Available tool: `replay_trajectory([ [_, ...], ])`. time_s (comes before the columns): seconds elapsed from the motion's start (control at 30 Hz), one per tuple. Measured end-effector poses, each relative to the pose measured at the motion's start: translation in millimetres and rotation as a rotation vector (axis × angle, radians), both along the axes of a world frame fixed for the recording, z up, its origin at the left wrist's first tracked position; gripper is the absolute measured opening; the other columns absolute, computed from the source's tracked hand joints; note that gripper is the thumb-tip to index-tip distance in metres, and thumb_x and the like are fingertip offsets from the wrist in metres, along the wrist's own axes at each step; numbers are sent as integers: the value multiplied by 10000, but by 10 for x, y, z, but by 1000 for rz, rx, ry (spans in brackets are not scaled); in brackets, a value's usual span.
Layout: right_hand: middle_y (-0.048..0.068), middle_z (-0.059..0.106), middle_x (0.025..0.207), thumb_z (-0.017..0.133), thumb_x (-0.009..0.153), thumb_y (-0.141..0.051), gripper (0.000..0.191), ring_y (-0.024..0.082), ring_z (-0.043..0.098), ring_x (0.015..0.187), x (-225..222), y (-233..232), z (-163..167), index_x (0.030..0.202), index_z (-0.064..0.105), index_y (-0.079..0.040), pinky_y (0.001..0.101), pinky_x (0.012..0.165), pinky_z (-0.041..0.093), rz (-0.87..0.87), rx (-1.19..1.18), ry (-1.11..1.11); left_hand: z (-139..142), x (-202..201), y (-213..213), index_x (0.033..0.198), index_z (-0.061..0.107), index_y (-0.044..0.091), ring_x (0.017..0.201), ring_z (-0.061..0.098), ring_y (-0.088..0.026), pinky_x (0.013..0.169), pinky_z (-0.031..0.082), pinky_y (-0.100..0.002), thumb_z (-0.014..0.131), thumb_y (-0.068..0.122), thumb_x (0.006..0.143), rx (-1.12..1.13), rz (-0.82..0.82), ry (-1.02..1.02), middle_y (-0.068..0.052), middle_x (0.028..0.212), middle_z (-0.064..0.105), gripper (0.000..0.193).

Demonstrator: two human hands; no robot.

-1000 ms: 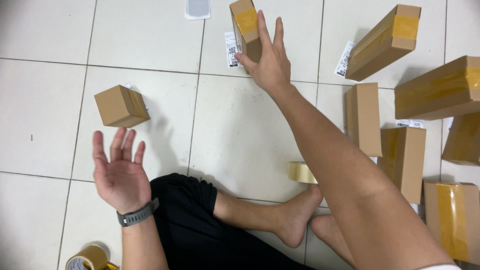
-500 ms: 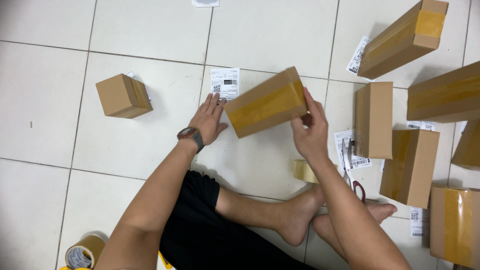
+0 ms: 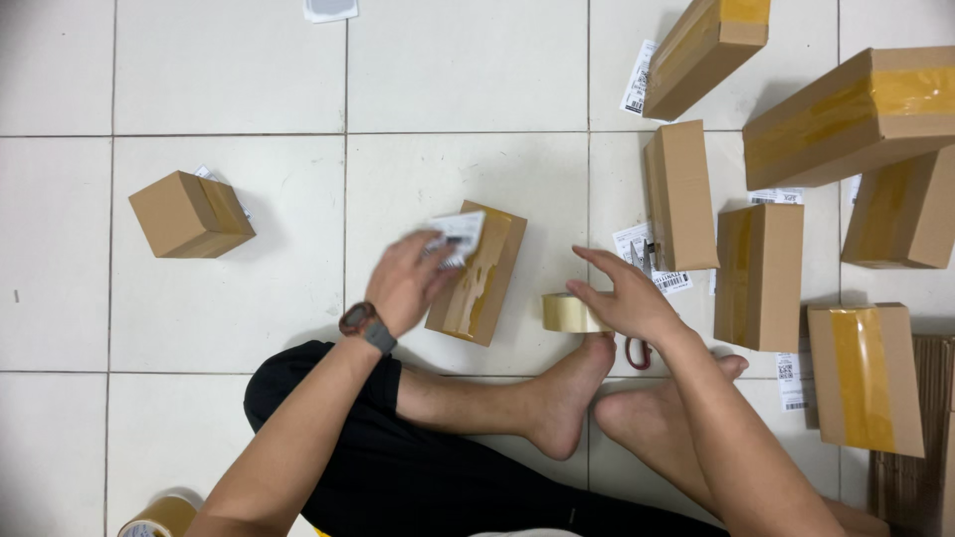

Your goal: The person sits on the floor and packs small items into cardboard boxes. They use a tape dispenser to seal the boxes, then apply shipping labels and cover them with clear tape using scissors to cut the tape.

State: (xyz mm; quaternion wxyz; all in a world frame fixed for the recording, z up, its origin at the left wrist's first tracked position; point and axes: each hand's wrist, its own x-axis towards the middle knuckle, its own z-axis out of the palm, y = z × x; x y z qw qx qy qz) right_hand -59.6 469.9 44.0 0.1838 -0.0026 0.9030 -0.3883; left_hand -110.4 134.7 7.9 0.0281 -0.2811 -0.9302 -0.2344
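My left hand (image 3: 403,283) pinches a white shipping label (image 3: 456,237) in narrow fingers, label over the near end of the taped cardboard box (image 3: 479,273) lying flat just beyond my fingertips. My right hand (image 3: 625,296) is spread wide, thumb touching the tape roll (image 3: 569,313) beside it. Scissors (image 3: 637,348) lie partly under my right wrist.

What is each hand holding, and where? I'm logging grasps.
Left hand pinches a white label by its near edge, over the box. Right hand touches the tape roll; no clear grip.
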Motion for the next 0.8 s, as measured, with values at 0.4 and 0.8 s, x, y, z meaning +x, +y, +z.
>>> replay_trajectory([
  [0.4,144,680,684,719,854,-447,597,219,555,427,341,41,65,1278,623,-37,388,368,420,-255,28,-423,-118,319,236,1349,586,36,1488,323,-327,1179,335,-430,654,286,942,-167,-280,-176,-181,1599,351,483],
  [0.8,137,754,745,789,829,-396,412,206,713,672,326,-233,-11,1028,733,-40,343,658,558,-235,-60,-46,82,418,435,1358,550,-31,1331,480,-392,1071,449,-458,695,294,926,212,-138,-132,-243,1470,477,559],
])
